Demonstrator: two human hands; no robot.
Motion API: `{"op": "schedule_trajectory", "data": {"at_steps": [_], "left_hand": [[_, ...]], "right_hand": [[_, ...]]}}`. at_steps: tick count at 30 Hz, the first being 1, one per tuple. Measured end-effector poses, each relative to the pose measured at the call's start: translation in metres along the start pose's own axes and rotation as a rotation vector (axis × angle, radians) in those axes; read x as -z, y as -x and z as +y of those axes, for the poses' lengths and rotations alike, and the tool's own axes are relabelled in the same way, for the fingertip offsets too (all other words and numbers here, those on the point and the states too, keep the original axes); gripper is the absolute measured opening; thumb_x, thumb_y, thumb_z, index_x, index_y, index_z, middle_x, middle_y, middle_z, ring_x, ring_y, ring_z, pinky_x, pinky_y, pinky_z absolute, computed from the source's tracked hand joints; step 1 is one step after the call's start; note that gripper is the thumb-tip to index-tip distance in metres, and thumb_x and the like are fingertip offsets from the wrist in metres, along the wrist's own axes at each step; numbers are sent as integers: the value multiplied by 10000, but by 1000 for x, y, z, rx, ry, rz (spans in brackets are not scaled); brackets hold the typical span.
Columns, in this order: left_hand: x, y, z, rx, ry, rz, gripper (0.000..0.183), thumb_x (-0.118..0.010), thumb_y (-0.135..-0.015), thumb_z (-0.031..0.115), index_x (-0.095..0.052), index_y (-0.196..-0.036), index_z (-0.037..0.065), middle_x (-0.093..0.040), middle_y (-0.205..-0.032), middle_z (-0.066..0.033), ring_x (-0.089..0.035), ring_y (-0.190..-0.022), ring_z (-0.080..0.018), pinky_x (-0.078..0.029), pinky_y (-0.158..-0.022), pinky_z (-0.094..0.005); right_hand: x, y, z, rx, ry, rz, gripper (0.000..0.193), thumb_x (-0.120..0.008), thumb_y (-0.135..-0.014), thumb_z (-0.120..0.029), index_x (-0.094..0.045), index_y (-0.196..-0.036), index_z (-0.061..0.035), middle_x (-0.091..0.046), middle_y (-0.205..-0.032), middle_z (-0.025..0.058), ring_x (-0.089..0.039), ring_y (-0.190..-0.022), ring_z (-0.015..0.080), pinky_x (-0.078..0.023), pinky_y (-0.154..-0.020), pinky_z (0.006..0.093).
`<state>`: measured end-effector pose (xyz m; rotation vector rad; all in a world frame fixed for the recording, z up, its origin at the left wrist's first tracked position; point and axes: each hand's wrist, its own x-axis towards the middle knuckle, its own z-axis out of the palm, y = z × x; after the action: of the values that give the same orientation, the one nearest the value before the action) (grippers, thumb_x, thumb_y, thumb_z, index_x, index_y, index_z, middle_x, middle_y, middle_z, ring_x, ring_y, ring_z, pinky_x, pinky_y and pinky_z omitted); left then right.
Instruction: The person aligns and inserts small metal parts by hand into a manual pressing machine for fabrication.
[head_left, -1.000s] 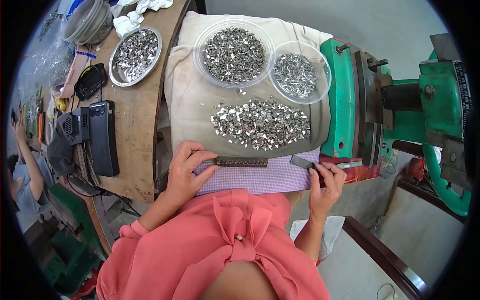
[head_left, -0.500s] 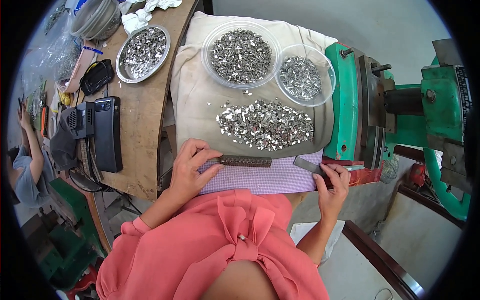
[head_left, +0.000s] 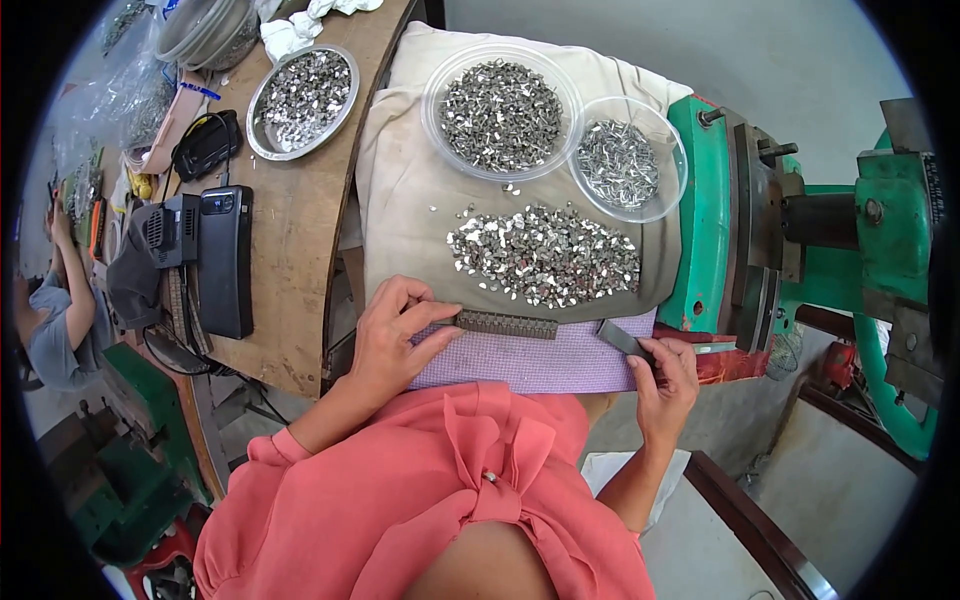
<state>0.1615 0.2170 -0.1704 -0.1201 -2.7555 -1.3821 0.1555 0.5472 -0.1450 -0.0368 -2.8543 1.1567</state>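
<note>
My left hand (head_left: 395,325) pinches the left end of a dark metal bar with a row of notches (head_left: 508,324), which lies along the upper part of a purple checked cloth (head_left: 520,368). Between the thumb and fingers of my right hand (head_left: 665,380) is a flat grey metal strip (head_left: 620,337), slanting up to the left, apart from the notched bar's right end. Just beyond both hands spreads a loose pile of small silvery metal pieces (head_left: 545,255) on a beige cloth (head_left: 400,215).
Behind the pile stand a large clear tub (head_left: 428,120) and a smaller clear tub (head_left: 682,165) of metal parts. A green machine (head_left: 690,240) borders the right. On the wooden table (head_left: 285,235) at left are a metal bowl (head_left: 350,105) and a black phone (head_left: 226,265). Another person (head_left: 65,320) works far left.
The whole scene has shifted slightly right in view. Both hands keep their holds on the notched bar and the strip, with the strip still beside the bar's right end.
</note>
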Motion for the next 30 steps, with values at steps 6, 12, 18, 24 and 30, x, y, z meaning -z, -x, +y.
{"op": "schedule_trajectory", "data": {"at_steps": [6,12,18,24,30], "left_hand": [[0,-3,4,-73,-64,13,322,-830,-675,69,-745,-986,62,-593,-921,-82,-581,-860,-256,-471,-710,-343],[8,-4,12,40,60,16,145,-729,-838,89,-678,-957,24,-603,-938,-96,-594,-839,-263,-471,-722,-335],[11,-10,21,94,19,-33,113,-672,-902,110,-619,-880,12,-595,-932,-119,-599,-840,-279,-469,-731,-336],[11,-13,26,96,-66,-102,129,-693,-877,116,-620,-865,11,-583,-917,-116,-584,-871,-293,-465,-754,-359],[11,-13,30,82,-85,-131,137,-717,-833,108,-617,-847,17,-579,-928,-113,-574,-897,-303,-453,-787,-386]], "right_hand": [[-18,-7,-37,203,-59,-53,302,-827,-707,-31,-731,-994,-31,-628,-918,89,-599,-838,242,-484,-710,343],[-51,-24,-70,388,-22,-115,271,-825,-722,-73,-729,-974,-47,-614,-911,77,-590,-818,266,-488,-688,364],[-66,-30,-80,436,-41,-187,282,-832,-707,-65,-733,-971,-57,-617,-893,66,-582,-799,249,-481,-667,357],[-72,-29,-78,430,-45,-218,290,-827,-708,-62,-730,-981,-57,-607,-886,63,-577,-812,256,-481,-674,367],[-68,-28,-78,433,-39,-226,286,-827,-706,-59,-733,-976,-50,-610,-897,65,-579,-813,258,-484,-679,369]]}}
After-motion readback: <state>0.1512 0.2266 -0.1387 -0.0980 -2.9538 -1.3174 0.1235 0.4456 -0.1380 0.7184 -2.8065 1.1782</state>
